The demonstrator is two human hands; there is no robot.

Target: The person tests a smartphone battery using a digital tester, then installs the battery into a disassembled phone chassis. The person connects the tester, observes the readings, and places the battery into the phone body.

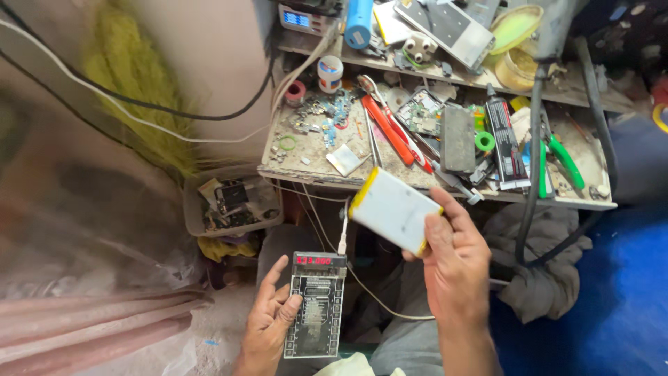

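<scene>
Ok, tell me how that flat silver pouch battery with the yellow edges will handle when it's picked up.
The pouch battery looks light: the right hand holds it up by one corner. It stays flat, so probably fairly stiff. Its smooth foil face may be slippery, and a soft pouch likely dents or punctures easily.

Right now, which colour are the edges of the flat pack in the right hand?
Yellow edges on the silvery-white flat pack, held by the right hand; head view.

Open gap between hands and cluttered shelf; white cable and hanging black hose across it.
</scene>
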